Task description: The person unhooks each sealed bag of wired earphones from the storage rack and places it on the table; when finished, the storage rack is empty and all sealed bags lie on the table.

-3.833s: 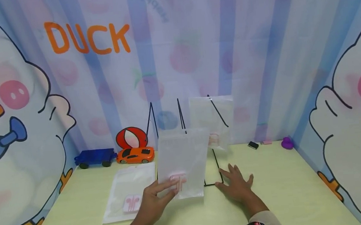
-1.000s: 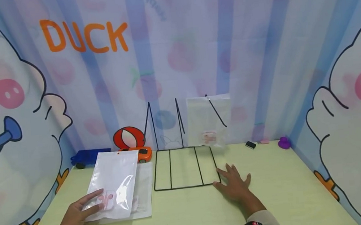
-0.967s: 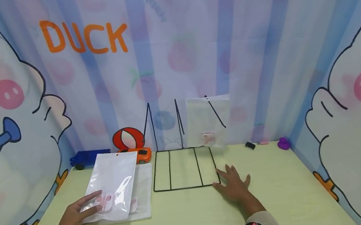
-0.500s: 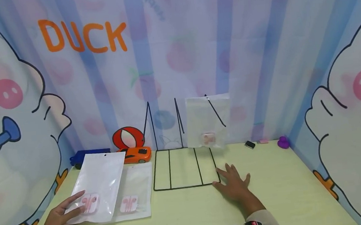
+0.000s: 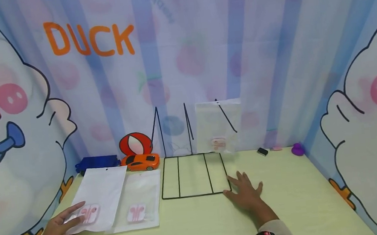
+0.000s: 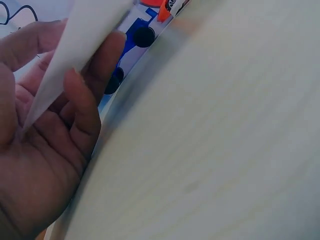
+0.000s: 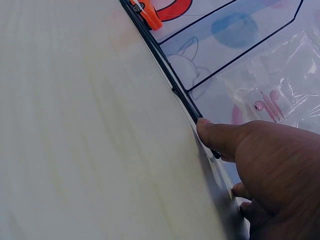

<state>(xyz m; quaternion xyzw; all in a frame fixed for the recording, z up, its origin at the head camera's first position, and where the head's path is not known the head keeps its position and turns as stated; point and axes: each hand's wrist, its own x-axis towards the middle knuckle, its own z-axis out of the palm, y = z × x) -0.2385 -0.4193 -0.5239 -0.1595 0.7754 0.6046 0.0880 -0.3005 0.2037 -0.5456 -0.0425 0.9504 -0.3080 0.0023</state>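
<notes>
My left hand [image 5: 51, 234] pinches the lower left corner of a white resealable bag [image 5: 101, 190] with pink earphones in a clear case [image 5: 90, 213]. In the left wrist view this bag [image 6: 82, 42] runs between thumb and fingers. Beneath its right side, a similar bag [image 5: 144, 191] lies flat on the table, overlapped in the head view. My right hand [image 5: 245, 195] rests, fingers spread, at the front right corner of a black wire rack [image 5: 196, 196]. The right wrist view has its thumb tip against the rack's bar [image 7: 185, 100]. A third bag [image 5: 214, 124] hangs on the rack's right hook.
Along the back stand a blue toy trailer [image 5: 97, 162], an orange toy car [image 5: 141, 162] and a red-and-white round shape [image 5: 135, 143]. At the back right are a small black item [image 5: 262, 151], a pink block [image 5: 276, 148] and a purple toy [image 5: 298, 149].
My left hand has carried its bag from before the rack's middle hook to the left, over the flat bag, and then further left; the bag's top edge has sunk. The right hand stays put.
</notes>
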